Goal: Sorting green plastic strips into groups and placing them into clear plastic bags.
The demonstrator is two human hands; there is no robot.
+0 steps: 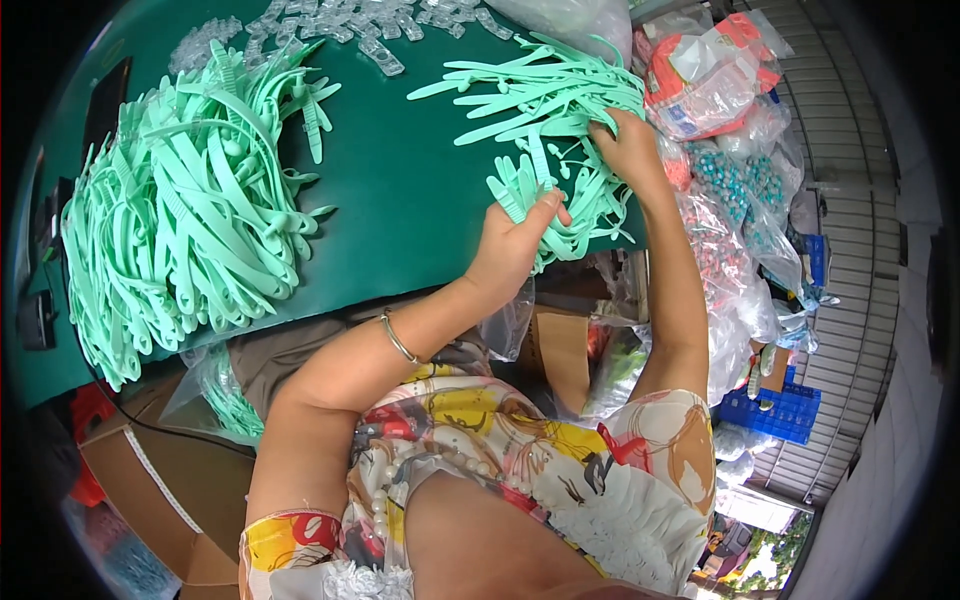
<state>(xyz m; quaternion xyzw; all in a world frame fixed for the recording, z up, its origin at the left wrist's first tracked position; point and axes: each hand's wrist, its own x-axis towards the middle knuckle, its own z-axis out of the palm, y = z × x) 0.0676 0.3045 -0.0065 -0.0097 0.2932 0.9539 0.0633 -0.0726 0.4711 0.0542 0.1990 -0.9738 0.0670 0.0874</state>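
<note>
Gathered in my left hand (515, 240) is a bunch of mint-green ribbed straps (515, 188), soft and rubbery in look, with the thumb closed over them near the table's front edge. My right hand (630, 150) reaches into the right-hand heap of the same straps (540, 85); its fingers are bent round some of them and the tips are partly hidden. More straps (595, 205) lie tangled between the two hands. On the left side of the table rests a far larger heap of these straps (190, 190), lying mostly lengthwise.
Small clear plastic pieces (380, 55) are scattered along the far side of the green table (400, 200). Filled plastic bags (735, 185), some with teal and red pieces, crowd the right. Below the table's front edge stand open cardboard boxes (150, 470). A blue crate (775, 410) sits farther right.
</note>
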